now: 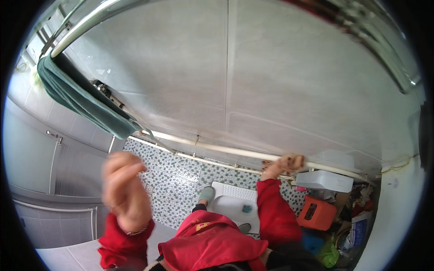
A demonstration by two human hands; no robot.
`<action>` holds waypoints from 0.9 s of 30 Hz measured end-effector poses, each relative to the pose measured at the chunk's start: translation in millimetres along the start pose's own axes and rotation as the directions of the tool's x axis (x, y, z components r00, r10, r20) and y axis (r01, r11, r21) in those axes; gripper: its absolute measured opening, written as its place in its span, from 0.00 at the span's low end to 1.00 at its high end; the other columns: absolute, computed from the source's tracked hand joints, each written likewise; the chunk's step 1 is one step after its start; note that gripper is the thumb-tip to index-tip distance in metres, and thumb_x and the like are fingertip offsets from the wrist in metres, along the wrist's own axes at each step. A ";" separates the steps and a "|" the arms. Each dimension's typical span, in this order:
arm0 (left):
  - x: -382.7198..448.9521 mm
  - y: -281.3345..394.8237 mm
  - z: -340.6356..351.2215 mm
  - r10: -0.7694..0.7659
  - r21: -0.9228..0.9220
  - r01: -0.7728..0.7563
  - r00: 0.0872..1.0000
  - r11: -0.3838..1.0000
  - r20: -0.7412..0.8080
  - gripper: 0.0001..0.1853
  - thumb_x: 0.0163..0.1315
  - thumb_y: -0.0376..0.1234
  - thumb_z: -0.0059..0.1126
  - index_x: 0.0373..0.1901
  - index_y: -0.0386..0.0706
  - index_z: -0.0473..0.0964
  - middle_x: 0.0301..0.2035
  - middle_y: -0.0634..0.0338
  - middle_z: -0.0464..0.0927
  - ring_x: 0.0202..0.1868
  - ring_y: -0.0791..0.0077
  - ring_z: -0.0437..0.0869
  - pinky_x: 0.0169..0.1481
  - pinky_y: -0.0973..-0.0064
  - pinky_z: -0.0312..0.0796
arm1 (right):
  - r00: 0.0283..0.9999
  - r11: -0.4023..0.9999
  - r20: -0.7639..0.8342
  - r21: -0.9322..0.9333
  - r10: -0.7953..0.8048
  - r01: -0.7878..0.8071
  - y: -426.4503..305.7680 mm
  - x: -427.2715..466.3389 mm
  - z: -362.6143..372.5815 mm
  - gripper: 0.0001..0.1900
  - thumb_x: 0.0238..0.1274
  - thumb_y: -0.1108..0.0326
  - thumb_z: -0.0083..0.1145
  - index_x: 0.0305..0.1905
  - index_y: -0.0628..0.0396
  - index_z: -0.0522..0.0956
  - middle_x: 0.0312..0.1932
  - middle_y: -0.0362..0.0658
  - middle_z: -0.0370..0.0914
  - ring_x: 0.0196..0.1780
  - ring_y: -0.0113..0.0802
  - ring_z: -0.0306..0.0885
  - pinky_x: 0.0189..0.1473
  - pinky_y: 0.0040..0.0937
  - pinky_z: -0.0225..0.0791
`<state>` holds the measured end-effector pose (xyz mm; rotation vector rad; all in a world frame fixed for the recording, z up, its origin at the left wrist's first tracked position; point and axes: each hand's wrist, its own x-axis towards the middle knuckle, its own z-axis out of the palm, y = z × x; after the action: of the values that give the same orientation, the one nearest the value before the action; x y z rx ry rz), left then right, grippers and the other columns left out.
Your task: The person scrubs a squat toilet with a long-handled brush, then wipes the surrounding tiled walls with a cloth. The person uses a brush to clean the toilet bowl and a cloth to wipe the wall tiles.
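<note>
My right hand [272, 171], in a red sleeve, reaches toward the grey tiled wall [271, 84]. It grips a crumpled brown cloth [292, 162] close to the cream pipe [234, 151] along the wall's foot; whether the cloth touches wall or pipe is unclear. My left hand [125, 189] is raised on the left, motion-blurred, its fingers curled in with nothing visible in them. Below me a white squat toilet [225, 205] is set in the pebble-patterned floor [173, 176], with my green slippers [206, 193] at it.
A green towel [84, 98] hangs from a metal rail [91, 20] at upper left. To the right are a white plastic box [323, 180], an orange plastic stool [317, 212] and piled clutter, including a bright green plastic item [330, 254]. A frosted door [30, 152] stands far left.
</note>
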<state>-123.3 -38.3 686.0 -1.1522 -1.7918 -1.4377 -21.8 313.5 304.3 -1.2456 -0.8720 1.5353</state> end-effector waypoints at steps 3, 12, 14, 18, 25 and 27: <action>-92.3 -58.6 40.6 -0.735 -0.310 0.721 0.672 0.620 0.091 0.08 0.69 0.26 0.56 0.47 0.36 0.79 0.40 0.61 0.79 0.37 0.78 0.77 0.42 0.79 0.71 | 0.907 0.942 0.277 -0.200 0.318 -0.270 0.5 -121.5 82.3 0.24 0.74 0.59 0.45 0.67 0.49 0.52 0.35 0.49 0.76 0.28 0.36 0.78 0.22 0.33 0.71; -205.8 -121.2 76.6 -0.787 -0.058 0.867 0.475 0.495 0.394 0.08 0.71 0.29 0.56 0.49 0.39 0.80 0.39 0.66 0.81 0.39 0.84 0.78 0.43 0.82 0.72 | 0.793 0.877 0.410 -0.037 0.451 -0.480 79.4 -156.2 123.6 0.08 0.73 0.61 0.51 0.43 0.52 0.70 0.19 0.44 0.74 0.13 0.32 0.71 0.10 0.34 0.64; -195.0 -124.6 65.7 -0.810 -0.083 0.894 0.435 0.440 0.394 0.08 0.71 0.28 0.56 0.49 0.39 0.79 0.41 0.66 0.81 0.40 0.82 0.78 0.44 0.82 0.71 | 0.912 0.940 0.325 0.144 0.249 -0.308 57.4 -106.7 79.9 0.16 0.71 0.64 0.51 0.59 0.59 0.70 0.26 0.47 0.82 0.15 0.33 0.74 0.16 0.34 0.72; -177.5 -112.7 46.6 -0.779 -0.181 0.842 0.538 0.508 0.322 0.08 0.71 0.27 0.55 0.49 0.40 0.79 0.42 0.66 0.80 0.41 0.81 0.78 0.45 0.82 0.70 | 0.951 0.942 0.046 -0.162 0.305 -0.295 -55.7 0.8 7.5 0.13 0.67 0.57 0.53 0.37 0.54 0.65 0.21 0.44 0.72 0.16 0.35 0.70 0.16 0.29 0.61; -84.4 -57.8 41.7 -0.426 0.012 0.446 0.846 0.895 0.320 0.09 0.64 0.20 0.58 0.44 0.37 0.79 0.42 0.54 0.79 0.39 0.66 0.81 0.44 0.75 0.73 | 0.966 0.949 0.145 -0.268 0.213 -0.169 -42.4 6.2 4.2 0.09 0.71 0.62 0.45 0.41 0.56 0.67 0.24 0.41 0.69 0.24 0.34 0.69 0.25 0.30 0.64; -57.0 -35.8 41.7 -0.335 0.024 0.342 0.900 0.939 0.278 0.10 0.63 0.19 0.58 0.44 0.37 0.79 0.42 0.53 0.79 0.40 0.64 0.82 0.44 0.73 0.73 | 0.942 0.952 0.265 -0.278 0.207 -0.131 -12.0 -25.4 25.4 0.09 0.73 0.63 0.44 0.45 0.57 0.69 0.27 0.42 0.71 0.26 0.34 0.72 0.26 0.31 0.68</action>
<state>-124.4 -15.8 610.1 -1.1410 -2.2683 -1.5541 -42.7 293.8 328.9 -1.3253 -1.2122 1.8212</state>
